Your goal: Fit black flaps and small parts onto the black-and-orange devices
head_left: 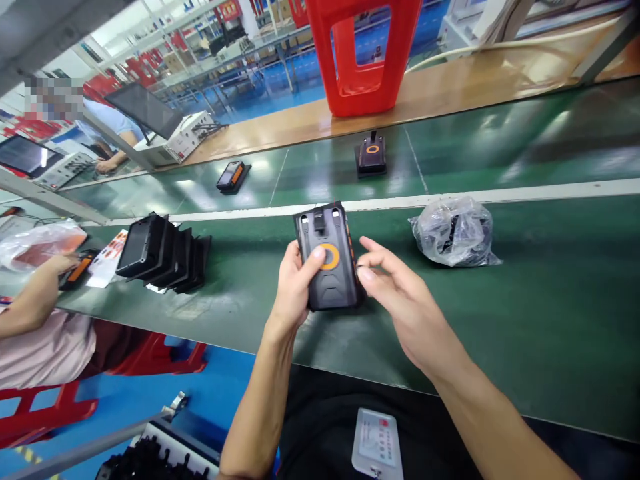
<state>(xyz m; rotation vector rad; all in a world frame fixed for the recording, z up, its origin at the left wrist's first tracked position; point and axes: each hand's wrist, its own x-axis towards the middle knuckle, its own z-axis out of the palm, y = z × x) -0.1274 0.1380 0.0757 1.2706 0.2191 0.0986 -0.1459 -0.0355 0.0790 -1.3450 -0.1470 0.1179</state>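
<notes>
Left hand (295, 283) closed round black handset (334, 293), back up, thumb on its orange ring, held just over the green surface (550, 300). Right hand (400, 300) open, fingertips touching the handset's right edge. Left of handset: leaning row of units (160, 253) — likely finished. Right of it: plastic bag (455, 230), seemingly unopened.

You can read nothing here: print on the badge (377, 443), bottom centre, is too small; the leaflet (107, 257), middle left, is blurred; the handheld device (333, 293) bears only an orange ring.
</notes>
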